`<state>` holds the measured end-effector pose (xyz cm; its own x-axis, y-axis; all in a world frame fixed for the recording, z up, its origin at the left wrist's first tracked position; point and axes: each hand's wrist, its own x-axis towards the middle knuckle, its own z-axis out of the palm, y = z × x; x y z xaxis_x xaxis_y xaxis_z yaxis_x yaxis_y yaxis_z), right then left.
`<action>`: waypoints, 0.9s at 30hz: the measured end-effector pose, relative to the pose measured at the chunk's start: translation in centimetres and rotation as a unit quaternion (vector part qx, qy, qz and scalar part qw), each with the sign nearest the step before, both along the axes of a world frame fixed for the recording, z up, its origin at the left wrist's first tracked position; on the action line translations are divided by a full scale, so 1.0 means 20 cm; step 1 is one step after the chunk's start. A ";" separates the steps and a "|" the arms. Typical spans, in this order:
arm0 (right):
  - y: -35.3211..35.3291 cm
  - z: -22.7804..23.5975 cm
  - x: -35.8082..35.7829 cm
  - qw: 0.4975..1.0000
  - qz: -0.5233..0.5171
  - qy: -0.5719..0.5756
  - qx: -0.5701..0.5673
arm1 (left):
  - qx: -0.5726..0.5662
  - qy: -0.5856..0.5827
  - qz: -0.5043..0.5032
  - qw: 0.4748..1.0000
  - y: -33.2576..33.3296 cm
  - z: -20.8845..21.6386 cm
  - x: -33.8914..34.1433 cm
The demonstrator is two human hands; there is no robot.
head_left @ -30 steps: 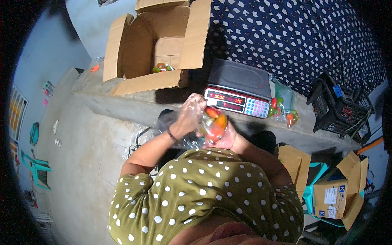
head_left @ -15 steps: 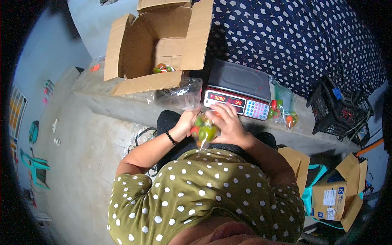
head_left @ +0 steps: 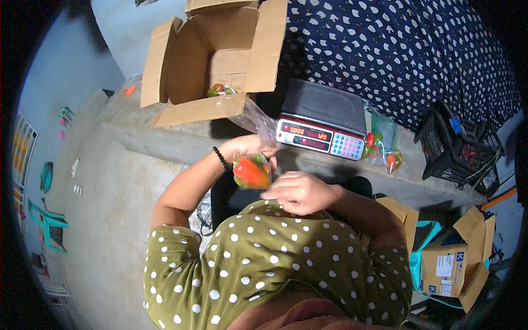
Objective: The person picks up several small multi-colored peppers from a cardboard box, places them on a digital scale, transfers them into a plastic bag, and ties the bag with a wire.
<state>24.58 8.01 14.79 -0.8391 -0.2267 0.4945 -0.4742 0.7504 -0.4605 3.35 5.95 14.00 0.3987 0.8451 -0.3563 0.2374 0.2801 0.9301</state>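
Observation:
My left hand is closed round the gathered upper part of a clear plastic bag of peppers. The filled end hangs just below that hand, showing red-orange and green peppers, slightly blurred. The bag's loose clear top trails up toward the cardboard box. To the right of the bag, my right hand has its fingers curled together in front of my body. Its fingertips are close to the bag's lower right side; whatever they may pinch is too small to tell. Beyond both hands stands a digital scale with a lit red display and a bare dark platform.
An open cardboard box at the far left holds bagged peppers. More bagged peppers lie right of the scale on the concrete ledge. A black plastic crate and another opened cardboard box are at the right.
The pepper bag has moved left and turned, its red-orange side now showing. My right hand has come off it, nearer my body, fingers curled. My left hand has risen slightly.

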 end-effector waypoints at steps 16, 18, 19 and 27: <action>0.10 -0.03 0.05 0.863 -0.186 -0.397 0.249 | -0.132 0.024 -0.106 0.985 -0.15 -0.19 0.20; 0.15 -0.03 0.15 0.868 -0.118 -0.482 -0.030 | 0.043 0.100 -0.148 0.983 -0.16 -0.15 0.22; 0.17 -0.03 0.20 0.796 -0.037 -0.520 -0.308 | 0.076 0.030 -0.099 0.992 -0.19 -0.11 0.24; 0.02 0.15 0.12 0.741 0.060 -0.226 -0.630 | 0.070 -0.193 -0.054 0.977 -0.20 -0.02 0.26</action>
